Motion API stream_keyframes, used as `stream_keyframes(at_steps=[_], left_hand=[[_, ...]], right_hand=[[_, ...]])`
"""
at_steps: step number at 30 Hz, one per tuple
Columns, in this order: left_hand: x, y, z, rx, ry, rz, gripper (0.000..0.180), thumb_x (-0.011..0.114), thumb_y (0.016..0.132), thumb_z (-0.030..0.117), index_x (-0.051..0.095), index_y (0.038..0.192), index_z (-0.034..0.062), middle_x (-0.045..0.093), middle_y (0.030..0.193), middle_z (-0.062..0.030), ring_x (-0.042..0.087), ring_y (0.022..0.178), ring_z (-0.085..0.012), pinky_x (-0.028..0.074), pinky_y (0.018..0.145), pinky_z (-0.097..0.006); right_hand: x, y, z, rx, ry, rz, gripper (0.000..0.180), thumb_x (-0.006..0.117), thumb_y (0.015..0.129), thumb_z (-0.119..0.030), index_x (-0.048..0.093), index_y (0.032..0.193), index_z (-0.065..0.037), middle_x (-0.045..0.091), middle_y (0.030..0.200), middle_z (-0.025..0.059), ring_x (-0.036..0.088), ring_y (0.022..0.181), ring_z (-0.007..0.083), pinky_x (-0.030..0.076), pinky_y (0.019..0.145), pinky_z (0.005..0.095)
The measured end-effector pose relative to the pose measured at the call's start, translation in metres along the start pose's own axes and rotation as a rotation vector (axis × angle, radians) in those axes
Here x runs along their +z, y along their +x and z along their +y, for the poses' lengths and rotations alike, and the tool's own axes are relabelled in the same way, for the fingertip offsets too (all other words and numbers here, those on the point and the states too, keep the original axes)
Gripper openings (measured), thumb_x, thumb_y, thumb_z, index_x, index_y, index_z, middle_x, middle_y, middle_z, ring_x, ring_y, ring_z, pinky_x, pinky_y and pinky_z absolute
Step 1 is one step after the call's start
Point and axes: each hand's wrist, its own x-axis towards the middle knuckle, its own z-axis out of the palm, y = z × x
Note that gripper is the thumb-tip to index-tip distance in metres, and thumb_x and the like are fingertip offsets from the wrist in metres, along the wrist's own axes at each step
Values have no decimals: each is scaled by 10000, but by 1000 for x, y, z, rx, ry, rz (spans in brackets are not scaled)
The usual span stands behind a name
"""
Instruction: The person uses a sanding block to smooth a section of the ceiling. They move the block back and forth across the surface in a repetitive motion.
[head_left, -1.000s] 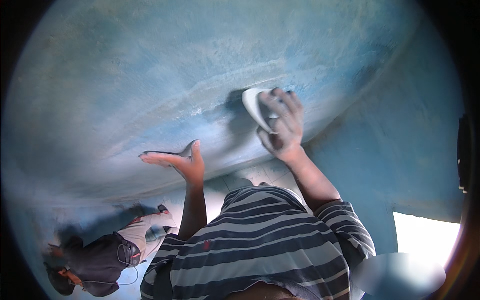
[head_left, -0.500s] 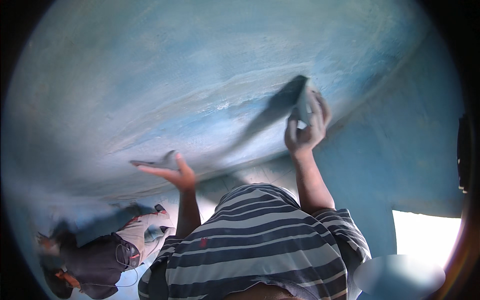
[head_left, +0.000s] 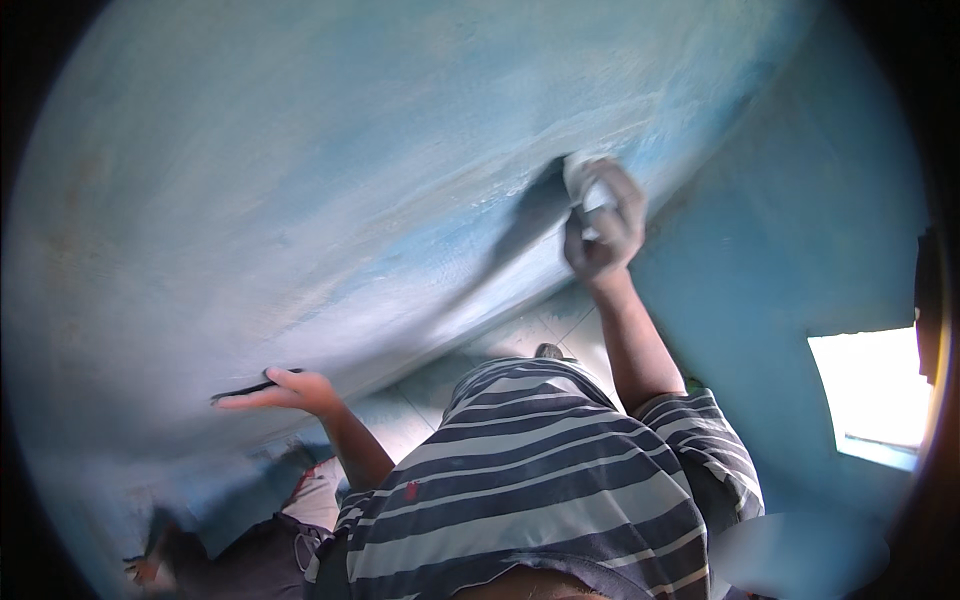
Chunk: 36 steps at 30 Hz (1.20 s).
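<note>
The painted wall [head_left: 330,190], patchy in blue and white, fills the upper and left part of the head view. My right hand [head_left: 612,225] is raised against it near the corner, fingers bent around a pale, thin folded sheet [head_left: 590,185] that looks like sandpaper. Motion blurs the fingers, and the sheet's underside is hidden. Lower left, my left hand [head_left: 285,392] stretches flat at the wall with its fingers out and thumb apart, holding nothing. A narrow dark shadow lies along it; whether the palm touches the wall I cannot tell.
Another person [head_left: 250,555] is beside the wall at the lower left, partly cut off. On the right, a blue side wall [head_left: 760,280] meets the worked wall at a corner and has a bright opening [head_left: 870,390]. Pale floor tiles [head_left: 405,415] show below.
My right hand has shifted slightly left with the sheet, which now shows more of its pale face. My left hand has moved down and left. The view has turned, so the other person shows less.
</note>
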Motion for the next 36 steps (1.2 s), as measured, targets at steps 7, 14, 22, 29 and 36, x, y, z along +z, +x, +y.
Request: stream_keyframes(at_steps=[7, 14, 22, 29, 36], left_hand=[[7, -14, 34, 130, 135, -122, 829, 378, 1030, 367, -32, 1594, -82, -133, 1654, -331, -135, 1543, -474, -55, 1203, -611], [10, -14, 47, 177, 106, -178, 856, 393, 1031, 385, -58, 1591, -79, -216, 1626, -351, -198, 1526, -484, -82, 1181, -625], [-7, 0, 24, 213, 86, -251, 903, 502, 999, 335, -40, 1596, -72, -206, 1635, -338, -222, 1517, -488, -114, 1168, -640], [-12, 10, -12, 184, 84, -273, 962, 523, 995, 420, -51, 1597, -63, -230, 1622, -349, -237, 1508, -500, -120, 1152, -661], [-10, 17, -26, 299, 105, -253, 1026, 513, 982, 564, -17, 1601, -59, -215, 1623, -354, -210, 1513, -507, -121, 1129, -702]], right_hand=[[-18, -3, 4, -166, -74, -136, 174, 599, 658, 148, 551, 761, 16, 652, 1218, 246, 646, 1186, 409, 557, 974, 444], [-18, -4, 9, -95, 33, 4, 307, 716, 639, 105, 443, 651, -35, 654, 1232, 257, 647, 1187, 444, 576, 940, 463], [-7, 1, -10, -2, -171, -64, 224, 629, 673, 152, 663, 859, 33, 628, 1282, 227, 611, 1228, 419, 527, 1011, 457], [18, 10, -12, 107, -296, -33, 183, 710, 642, 87, 556, 664, -10, 650, 1288, 201, 630, 1220, 424, 556, 991, 458], [29, 11, -25, 23, -254, -3, 191, 711, 665, 87, 549, 637, -9, 661, 1266, 217, 625, 1225, 434, 567, 953, 439]])
